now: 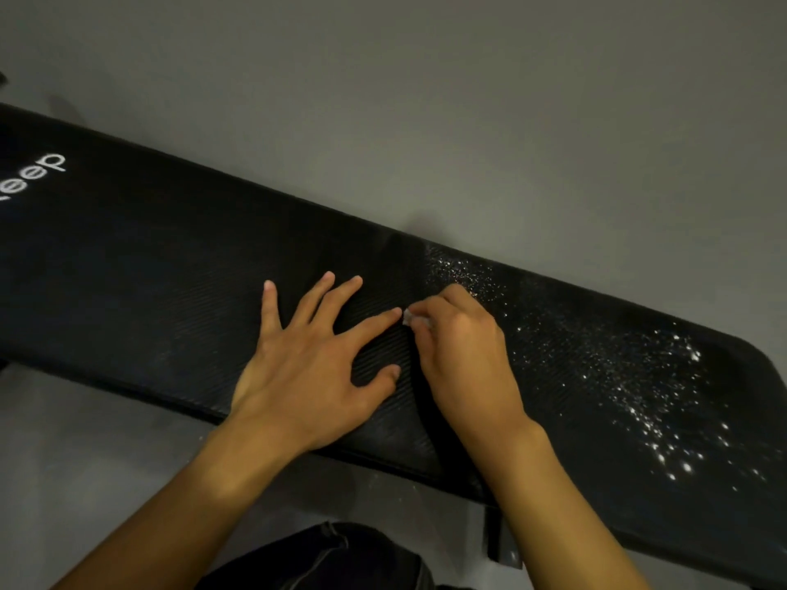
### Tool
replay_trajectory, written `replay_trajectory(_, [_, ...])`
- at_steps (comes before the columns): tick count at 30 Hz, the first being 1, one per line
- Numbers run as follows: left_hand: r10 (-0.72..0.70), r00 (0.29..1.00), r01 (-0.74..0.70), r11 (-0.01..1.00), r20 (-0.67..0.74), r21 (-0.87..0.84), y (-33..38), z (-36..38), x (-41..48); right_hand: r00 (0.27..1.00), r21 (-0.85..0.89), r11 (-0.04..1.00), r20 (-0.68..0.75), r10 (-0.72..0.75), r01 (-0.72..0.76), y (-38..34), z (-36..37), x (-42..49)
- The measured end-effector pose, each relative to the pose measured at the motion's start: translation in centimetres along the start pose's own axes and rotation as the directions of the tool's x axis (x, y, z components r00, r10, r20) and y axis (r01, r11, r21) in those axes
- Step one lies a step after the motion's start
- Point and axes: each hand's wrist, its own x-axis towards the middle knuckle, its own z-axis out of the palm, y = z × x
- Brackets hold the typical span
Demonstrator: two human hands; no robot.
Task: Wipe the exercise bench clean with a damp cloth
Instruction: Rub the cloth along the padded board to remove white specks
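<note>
A long black padded exercise bench [170,266] runs from upper left to lower right. White specks and droplets [639,376] are scattered over its right part. My left hand [315,364] lies flat on the pad near the middle, fingers spread, holding nothing. Just to its right, my right hand [460,355] presses down on the pad at the seam, fingers curled over a small white cloth [409,318], of which only a corner shows by the fingertips.
White lettering [38,172] marks the bench's left end. Grey floor [426,100] surrounds the bench. A black strap or frame part [494,534] hangs below the near edge. My dark-clothed knee [332,559] is at the bottom.
</note>
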Motion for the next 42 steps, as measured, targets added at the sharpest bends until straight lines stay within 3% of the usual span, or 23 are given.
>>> replay_trajectory(9, [-0.054, 0.998, 0.053, 0.998, 0.031, 0.032, 0.5, 0.1, 0.4, 0.996, 0.015, 1.0, 0.09, -0.024, 0.022, 0.3, -1.1, -0.2])
replay_trajectory(17, [-0.166, 0.984, 0.164, 0.986, 0.058, 0.035, 2.2, -0.1, 2.5, 0.998, -0.037, 0.998, 0.042, 0.05, -0.048, 1.8, 0.4, 5.4])
replay_trajectory(23, [-0.137, 0.989, 0.135, 0.99, 0.049, 0.033, 2.0, 0.1, 3.3, 0.995, 0.098, 0.995, 0.095, -0.041, 0.032, 1.1, -1.4, 0.0])
replay_trajectory(28, [-0.108, 0.994, 0.108, 0.994, 0.012, 0.018, 1.9, 0.2, 3.3, 0.999, -0.021, 0.999, 0.017, 0.029, -0.029, 2.0, 0.2, 4.8])
replay_trajectory(35, [-0.098, 0.995, 0.098, 0.995, 0.005, 0.009, 1.7, 1.0, 3.3, 0.993, 0.039, 0.999, 0.117, -0.025, 0.021, 1.8, -1.2, 2.7])
replay_trajectory(38, [-0.105, 0.994, 0.105, 0.994, -0.015, 0.005, 1.8, 1.0, 3.4, 0.998, -0.069, 0.997, 0.049, -0.043, 0.047, 3.1, -0.2, 6.3])
replay_trajectory(42, [-0.107, 0.993, 0.106, 0.994, -0.05, -0.027, 1.6, 0.9, 3.1, 1.0, -0.145, 0.989, 0.001, 0.029, -0.028, 4.5, 1.2, 11.1])
